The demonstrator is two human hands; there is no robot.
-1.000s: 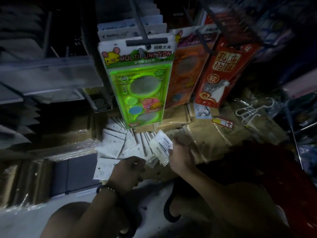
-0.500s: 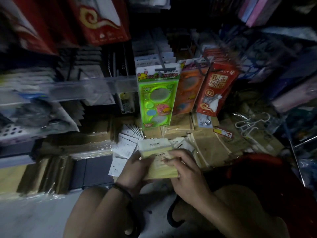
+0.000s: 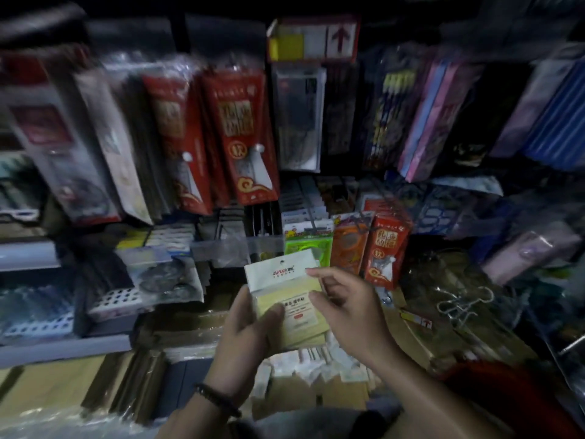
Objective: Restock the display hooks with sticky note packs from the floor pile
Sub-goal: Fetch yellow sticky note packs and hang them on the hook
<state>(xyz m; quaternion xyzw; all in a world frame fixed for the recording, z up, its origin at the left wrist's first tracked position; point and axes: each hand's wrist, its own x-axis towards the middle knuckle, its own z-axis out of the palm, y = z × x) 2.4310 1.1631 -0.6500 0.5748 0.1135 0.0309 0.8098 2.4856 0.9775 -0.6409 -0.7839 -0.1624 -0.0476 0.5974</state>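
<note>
Head view: the left hand (image 3: 243,337), a beaded bracelet (image 3: 218,400) on its wrist, grasps a stack of sticky note packs (image 3: 285,280) from its 8 o'clock side, thumb across the yellow front. The stack is held upright above the floor pile (image 3: 304,365) at 6 o'clock. At its 3 o'clock edge the right hand (image 3: 351,308) touches it with its fingertips; I cannot tell whether they pinch.

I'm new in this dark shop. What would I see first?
The pale yellow sticky note pack with a white header sits at the centre, gripped by the left hand, with fingertips of the right hand on it. Above hang red packs with gold writing.
</note>
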